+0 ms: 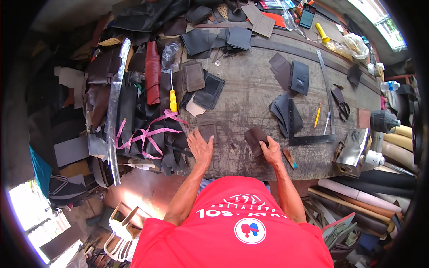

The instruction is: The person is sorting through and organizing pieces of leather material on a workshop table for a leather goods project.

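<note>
My right hand grips a dark brown leather piece by its right edge, thumb on top, just above the worktable or resting on it; I cannot tell which. My left hand lies flat with fingers spread near the table's front edge. Its fingertips are beside a thin brown rectangular piece, perhaps touching it. Past that piece lie a stack of black leather pieces and a brown panel. A small wooden-handled tool rests to the right of my right hand.
Black leather pieces, a metal square, scissors and a yellow pencil lie right. A pink measuring tape, yellow-handled screwdriver and red leather roll lie left. A metal tin stands at the right edge.
</note>
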A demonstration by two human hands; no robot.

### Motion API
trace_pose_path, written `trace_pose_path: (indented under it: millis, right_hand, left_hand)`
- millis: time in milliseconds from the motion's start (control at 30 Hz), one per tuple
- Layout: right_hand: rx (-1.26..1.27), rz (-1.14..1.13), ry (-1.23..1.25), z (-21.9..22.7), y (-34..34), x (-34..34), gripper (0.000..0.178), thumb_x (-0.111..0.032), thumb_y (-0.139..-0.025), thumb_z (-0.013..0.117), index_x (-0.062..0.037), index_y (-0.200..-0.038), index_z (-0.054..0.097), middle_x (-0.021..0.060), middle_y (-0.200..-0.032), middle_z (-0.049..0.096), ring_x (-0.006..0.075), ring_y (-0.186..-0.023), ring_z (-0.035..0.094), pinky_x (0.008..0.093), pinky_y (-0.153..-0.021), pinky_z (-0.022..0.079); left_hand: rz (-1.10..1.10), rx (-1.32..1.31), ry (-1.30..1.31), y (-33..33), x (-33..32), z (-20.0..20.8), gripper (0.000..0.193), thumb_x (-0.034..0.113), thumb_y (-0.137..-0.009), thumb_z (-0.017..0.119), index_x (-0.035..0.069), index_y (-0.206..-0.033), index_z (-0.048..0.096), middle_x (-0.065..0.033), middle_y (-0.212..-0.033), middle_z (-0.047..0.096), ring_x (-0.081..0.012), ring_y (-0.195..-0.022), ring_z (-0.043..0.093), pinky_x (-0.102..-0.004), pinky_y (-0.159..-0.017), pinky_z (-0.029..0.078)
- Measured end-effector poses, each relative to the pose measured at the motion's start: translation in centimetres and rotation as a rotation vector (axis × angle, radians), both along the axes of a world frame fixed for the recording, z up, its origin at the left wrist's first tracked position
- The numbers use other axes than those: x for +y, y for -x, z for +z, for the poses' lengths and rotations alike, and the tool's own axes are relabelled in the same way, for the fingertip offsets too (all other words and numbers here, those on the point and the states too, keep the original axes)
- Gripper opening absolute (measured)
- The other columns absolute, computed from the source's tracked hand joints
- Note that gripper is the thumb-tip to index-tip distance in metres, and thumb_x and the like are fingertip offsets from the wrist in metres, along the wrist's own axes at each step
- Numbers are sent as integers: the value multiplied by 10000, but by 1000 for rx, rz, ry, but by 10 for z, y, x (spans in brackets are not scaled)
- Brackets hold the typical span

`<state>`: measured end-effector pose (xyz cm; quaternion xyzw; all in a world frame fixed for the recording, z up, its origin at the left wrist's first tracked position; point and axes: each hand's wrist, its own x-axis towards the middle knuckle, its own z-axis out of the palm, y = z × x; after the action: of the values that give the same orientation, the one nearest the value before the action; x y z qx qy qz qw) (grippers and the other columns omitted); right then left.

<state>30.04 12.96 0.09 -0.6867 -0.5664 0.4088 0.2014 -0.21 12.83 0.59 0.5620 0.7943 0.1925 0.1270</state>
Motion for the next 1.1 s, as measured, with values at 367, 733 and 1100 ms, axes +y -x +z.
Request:
trace_pose_path:
  millis: [367, 733, 1100]
  right_hand:
    - [53, -24, -9, 6, 1, 8, 297, -250, -899, 672, 37, -933, 600, 304, -816, 605, 509, -813, 607, 497, -666, 470]
    - [83, -30, 34, 22, 4, 17, 242, -238, -896, 665, -3, -932, 624, 256, -751, 600, 454, -722, 606, 470, -631, 462]
    - [16, 6, 142, 13, -2, 15, 367, -274, -914, 672, 41, -1102, 659, 251, -953, 707, 383, -907, 704, 446, -757, 518]
  left_hand:
    - [74, -137, 75, 6, 11, -3, 613, 132, -677, 872, 10, -1169, 528, -167, -1025, 575, -378, -1017, 532, -472, -936, 407]
    - [-640, -308, 51, 58, 93, 37, 178, -7, -852, 579, 28, -1023, 612, -180, -939, 621, -392, -938, 616, -462, -814, 485]
    - [-652, 312, 20, 130, 311, 23, 753, 273, -688, 883, 67, -1334, 555, -151, -1261, 593, -343, -1173, 560, -479, -965, 443]
